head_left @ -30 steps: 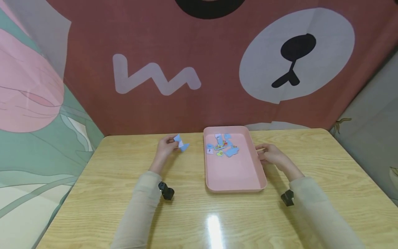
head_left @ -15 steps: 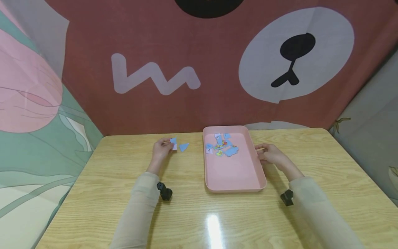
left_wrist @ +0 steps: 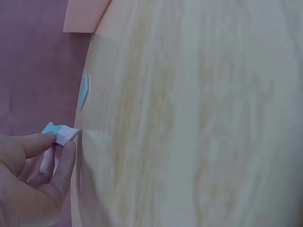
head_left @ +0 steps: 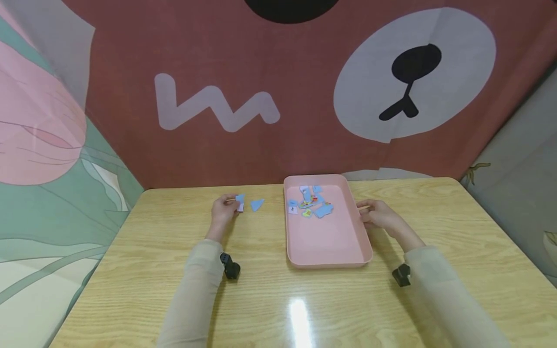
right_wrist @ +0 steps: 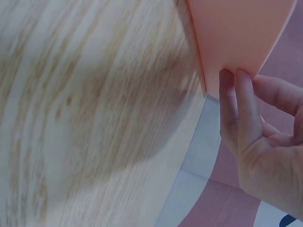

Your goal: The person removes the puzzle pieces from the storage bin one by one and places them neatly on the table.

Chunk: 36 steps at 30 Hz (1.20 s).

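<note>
From the head view, we see the left hand (head_left: 223,211) pinching a small blue and white piece (head_left: 240,203) above the left part of the counter (head_left: 130,251). Just to its right, a blue triangle (head_left: 257,205) lies by itself. A second ago, the held piece and the triangle looked as if they touched. Now the hand has slid to the left, and we see a strip of bare counter between them. The pink tray (head_left: 328,246) has stayed near the middle. More pieces (head_left: 323,210) lie in a little jumble in its far part, mostly blue with bits of yellow and white. The right hand (head_left: 377,215) has stayed by the tray's right side.

From the left wrist view, we see the thumb and fingers close together on the piece, which is tilted, with one blue part and one white part. The triangle is on the counter, apart from it, and a corner of the tray shows farther off. For the work, we think this means the triangle is loose, but the other piece is not put down yet.

From the right wrist view, we see fingertips touching the outside of the tray's wall. The fingers are loosely stretched, not wrapped round it as far as we can see. Perhaps they keep the tray steady.
</note>
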{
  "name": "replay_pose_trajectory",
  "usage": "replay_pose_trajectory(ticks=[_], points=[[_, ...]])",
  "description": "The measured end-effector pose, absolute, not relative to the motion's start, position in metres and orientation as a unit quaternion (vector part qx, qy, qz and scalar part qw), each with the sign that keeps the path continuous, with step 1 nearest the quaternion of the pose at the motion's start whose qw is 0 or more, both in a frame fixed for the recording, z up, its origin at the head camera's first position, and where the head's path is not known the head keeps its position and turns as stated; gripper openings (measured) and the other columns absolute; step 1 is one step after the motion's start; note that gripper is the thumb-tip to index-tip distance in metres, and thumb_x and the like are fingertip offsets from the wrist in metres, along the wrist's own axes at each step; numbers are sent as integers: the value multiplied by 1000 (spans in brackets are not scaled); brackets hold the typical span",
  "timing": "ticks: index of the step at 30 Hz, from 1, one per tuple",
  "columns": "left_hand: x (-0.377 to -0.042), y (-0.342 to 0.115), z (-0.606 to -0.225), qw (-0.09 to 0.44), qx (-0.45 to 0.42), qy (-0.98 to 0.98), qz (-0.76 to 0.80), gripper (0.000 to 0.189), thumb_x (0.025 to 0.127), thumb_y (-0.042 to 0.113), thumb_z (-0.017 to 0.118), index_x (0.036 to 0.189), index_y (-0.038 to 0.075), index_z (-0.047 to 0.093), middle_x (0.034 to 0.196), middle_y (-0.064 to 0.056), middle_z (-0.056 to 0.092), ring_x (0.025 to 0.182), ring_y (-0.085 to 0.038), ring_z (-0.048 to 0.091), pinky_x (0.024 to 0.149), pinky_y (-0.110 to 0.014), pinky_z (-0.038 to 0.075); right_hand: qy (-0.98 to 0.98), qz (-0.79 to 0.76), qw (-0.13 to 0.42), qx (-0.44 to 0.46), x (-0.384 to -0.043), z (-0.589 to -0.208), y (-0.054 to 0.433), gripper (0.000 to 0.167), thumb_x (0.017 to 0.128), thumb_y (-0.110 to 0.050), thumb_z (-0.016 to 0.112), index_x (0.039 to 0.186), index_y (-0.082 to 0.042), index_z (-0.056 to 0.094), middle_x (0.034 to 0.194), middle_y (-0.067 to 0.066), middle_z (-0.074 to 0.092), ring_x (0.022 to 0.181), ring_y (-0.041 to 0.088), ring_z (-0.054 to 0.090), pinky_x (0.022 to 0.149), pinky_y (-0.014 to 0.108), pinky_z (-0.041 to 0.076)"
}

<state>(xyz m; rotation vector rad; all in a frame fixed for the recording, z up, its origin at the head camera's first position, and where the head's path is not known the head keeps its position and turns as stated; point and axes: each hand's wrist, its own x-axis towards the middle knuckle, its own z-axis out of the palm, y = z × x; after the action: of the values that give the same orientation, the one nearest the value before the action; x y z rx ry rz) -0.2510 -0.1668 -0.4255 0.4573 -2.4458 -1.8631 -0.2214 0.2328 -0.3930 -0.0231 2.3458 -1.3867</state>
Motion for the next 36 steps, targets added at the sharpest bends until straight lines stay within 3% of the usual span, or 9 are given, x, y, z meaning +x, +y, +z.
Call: replay_pose_trajectory(ticks=[4,8,13,20,27,36], points=[[-250,-167,-426,18,143,-798,-585,36,92,-4,53,128,-7,54,123,-30,58,99,-29,61,69,-19,52,843,-497,206,-7,-222,-393,232,55,91,-1,49,139,16,29,124,33,51,86,5,62,80,25,57],[-250,-166,-427,22,143,-810,-568,37,91,-5,55,128,-6,54,122,-29,59,105,-32,60,73,-21,54,842,-498,205,-8,-222,-392,233,55,91,-1,50,140,16,29,123,32,52,86,5,61,79,24,57],[-252,-165,-430,32,142,-832,-535,37,90,-4,56,128,-5,56,120,-27,61,108,-33,60,79,-26,55,843,-497,207,-10,-222,-392,233,56,91,-2,50,140,15,29,122,31,53,86,6,62,79,25,57],[-257,-167,-438,44,137,-854,-499,38,89,-2,59,126,-5,57,116,-27,64,106,-33,62,75,-23,56,842,-496,210,-8,-222,-392,233,55,92,-2,50,140,15,29,123,32,53,87,6,62,80,26,57],[-258,-168,-439,50,129,-863,-485,38,87,-2,60,124,-8,57,116,-27,64,109,-36,62,92,-38,54,847,-488,212,-8,-222,-391,232,55,92,-2,49,140,15,29,130,36,47,93,10,62,83,27,57],[-257,-168,-438,50,129,-865,-482,39,87,0,61,125,-7,57,118,-27,64,111,-36,62,93,-41,53,843,-495,210,-10,-221,-391,233,55,92,-1,49,139,16,29,128,36,48,90,7,62,82,24,57]])
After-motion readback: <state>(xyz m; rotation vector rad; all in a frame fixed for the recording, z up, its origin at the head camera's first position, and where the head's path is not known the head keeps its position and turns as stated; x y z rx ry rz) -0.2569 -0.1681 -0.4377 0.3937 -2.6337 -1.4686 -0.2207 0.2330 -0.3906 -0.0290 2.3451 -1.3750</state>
